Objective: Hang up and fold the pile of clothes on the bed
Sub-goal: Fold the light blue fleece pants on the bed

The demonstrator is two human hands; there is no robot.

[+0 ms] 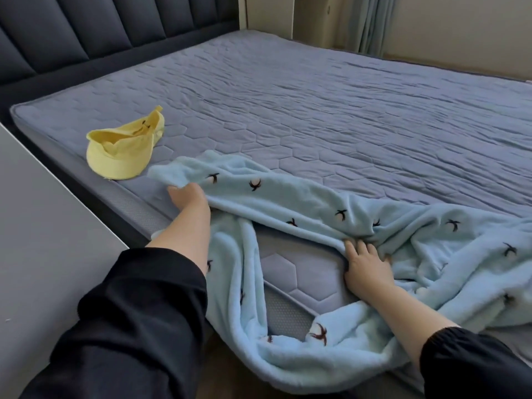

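Nearest me, a loop of the blue fleece [288, 203] droops off the bed's near edge toward the floor, so part of the piece is off the mattress [316, 96] altogether. Just above that, my right hand [365, 269] sits palm down at the middle of the cloth. Its fingers are bent, with the tips sunk into a bunched fold, and I read that as a grip on the fold rather than a flat press. A bare patch of quilted mattress shows between the two arms.

Further out and to the left, my left hand [188, 195] is at the fleece's far-left end. The thumb is out to the side and the fingers are tucked under the cloth's edge, pinching it.

Here's the relation that matters: the fleece lies as a long twisted band running diagonally from that left hand down to the right, past the right hand, and piling up at the frame's right edge. Each hand already has its own hold on the band, the left at the tip and the right at the waist. I judge the next move is to draw the left end out along that line and flatten it for folding.

Beyond the left hand and apart from the fleece, a yellow cap [121, 159] rests on the mattress. The dark padded headboard [86, 30] is at the back.
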